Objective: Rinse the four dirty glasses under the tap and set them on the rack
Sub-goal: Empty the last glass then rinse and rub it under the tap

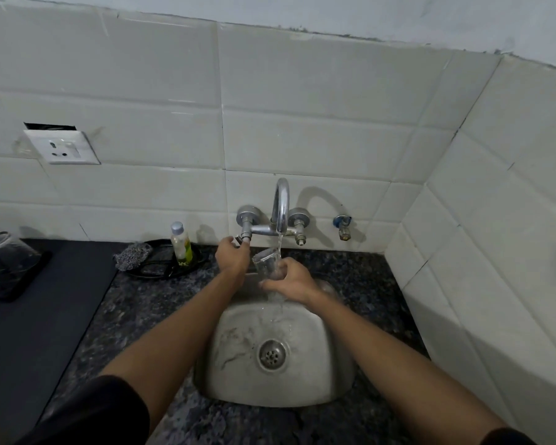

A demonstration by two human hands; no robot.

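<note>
forearms reached over the sink as the right hand curled its fingers round a glass under the tap; left hand gripped the valve. wet glass likely slippery, fragile; best gripped mid-wall.

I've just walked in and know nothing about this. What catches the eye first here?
First, the thin stream of water running from the curved chrome tap on the white tiled wall into a clear drinking glass, which the right hand grips over the small steel sink. Just left of it, the left hand holds the tap's left valve handle.
</note>
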